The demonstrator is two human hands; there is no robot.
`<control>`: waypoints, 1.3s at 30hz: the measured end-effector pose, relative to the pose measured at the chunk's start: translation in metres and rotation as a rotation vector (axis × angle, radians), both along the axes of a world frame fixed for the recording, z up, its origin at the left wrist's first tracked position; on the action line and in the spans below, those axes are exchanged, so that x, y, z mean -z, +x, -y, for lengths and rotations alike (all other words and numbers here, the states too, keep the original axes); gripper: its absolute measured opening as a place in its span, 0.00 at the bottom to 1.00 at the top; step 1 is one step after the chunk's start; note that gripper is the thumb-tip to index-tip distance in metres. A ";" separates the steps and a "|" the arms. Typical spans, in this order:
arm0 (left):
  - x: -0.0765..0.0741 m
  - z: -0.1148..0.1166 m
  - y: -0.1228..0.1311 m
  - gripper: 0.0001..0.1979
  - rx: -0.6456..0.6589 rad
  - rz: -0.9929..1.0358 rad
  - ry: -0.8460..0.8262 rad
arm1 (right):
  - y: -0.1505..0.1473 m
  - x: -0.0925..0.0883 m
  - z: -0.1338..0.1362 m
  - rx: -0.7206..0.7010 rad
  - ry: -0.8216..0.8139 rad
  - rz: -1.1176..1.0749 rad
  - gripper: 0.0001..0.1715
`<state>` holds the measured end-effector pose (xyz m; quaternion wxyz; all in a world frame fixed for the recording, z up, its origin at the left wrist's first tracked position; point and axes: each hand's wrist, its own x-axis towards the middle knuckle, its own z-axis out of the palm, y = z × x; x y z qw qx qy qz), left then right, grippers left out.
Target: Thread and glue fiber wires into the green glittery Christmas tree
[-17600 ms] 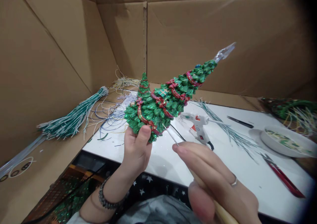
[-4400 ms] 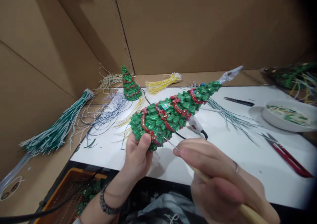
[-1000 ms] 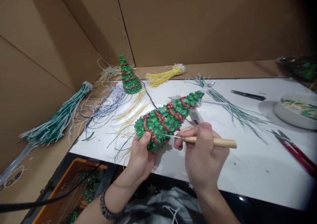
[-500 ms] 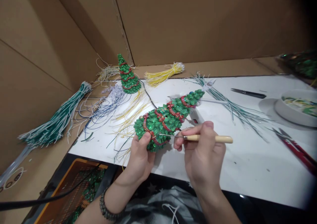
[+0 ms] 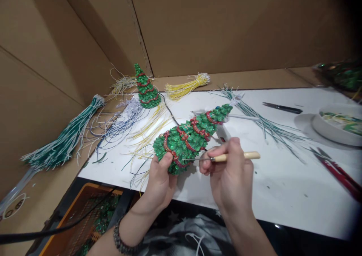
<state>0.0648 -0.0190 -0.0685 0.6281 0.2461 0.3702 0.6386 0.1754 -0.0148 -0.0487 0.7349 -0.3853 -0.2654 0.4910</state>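
My left hand (image 5: 160, 182) grips the base of a small green glittery Christmas tree (image 5: 192, 135) wound with red garland, tilted so its tip points up and to the right. My right hand (image 5: 230, 175) is closed round a wooden-handled awl (image 5: 236, 156), held level. Its thin metal point touches the tree's lower branches near my left thumb. A white glue gun (image 5: 222, 133) lies on the white board (image 5: 283, 188), mostly hidden behind the tree.
A second small tree (image 5: 145, 88) stands at the back left. Bundles of green (image 5: 65, 142), yellow (image 5: 188, 86) and blue-white wires (image 5: 121, 122) lie around. Tweezers (image 5: 281, 108), a white dish (image 5: 338, 124) and red-handled snips (image 5: 336, 173) sit right. An orange crate (image 5: 85, 225) is below left. Cardboard walls enclose the space.
Over the last second the awl has levelled out and its point has slid left into the lower branches. Earlier the tree was held higher and more upright, nearer the camera.
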 end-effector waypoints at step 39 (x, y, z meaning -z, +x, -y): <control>-0.006 0.002 0.000 0.16 -0.029 0.040 -0.061 | 0.000 0.014 0.018 0.409 0.631 0.910 0.22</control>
